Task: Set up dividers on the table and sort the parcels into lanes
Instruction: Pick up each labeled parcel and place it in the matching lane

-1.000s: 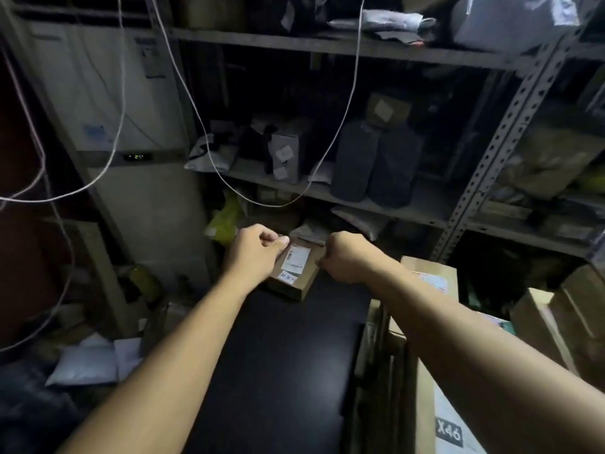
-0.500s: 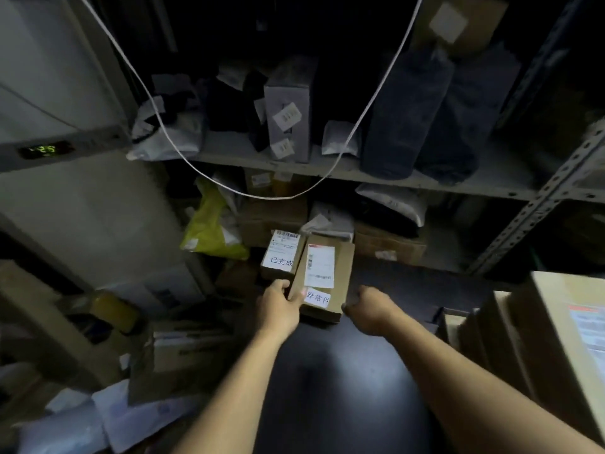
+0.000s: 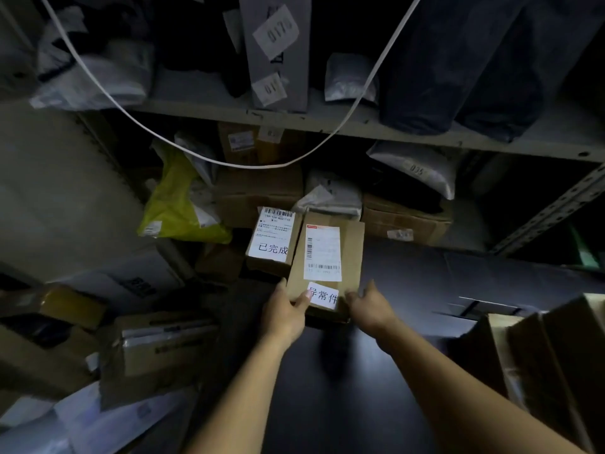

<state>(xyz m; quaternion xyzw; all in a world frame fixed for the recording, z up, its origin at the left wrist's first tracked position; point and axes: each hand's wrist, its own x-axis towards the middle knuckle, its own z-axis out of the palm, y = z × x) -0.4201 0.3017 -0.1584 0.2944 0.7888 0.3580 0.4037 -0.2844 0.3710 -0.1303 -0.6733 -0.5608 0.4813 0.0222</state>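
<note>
**Two hands, two labelled boxes at the far table edge**

Both hands on one box! The left hand [image 3: 285, 311] pinches the near-left corner of the brown box [image 3: 327, 267], thumb on top; the right hand [image 3: 368, 306] has its fingers spread against the near-right corner. A second labelled box [image 3: 273, 242] sits touching its left side. One dark table [image 3: 425, 280] beneath. Behind, a crowded shelf [image 3: 360, 126], one yellow bag [image 3: 176, 204] and a white cable [image 3: 229, 163] drooping across.

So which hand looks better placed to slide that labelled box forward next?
Left hand, probably: its thumb lies on top of the box and its fingers wrap the near edge, while the right hand only touches the corner.
</note>
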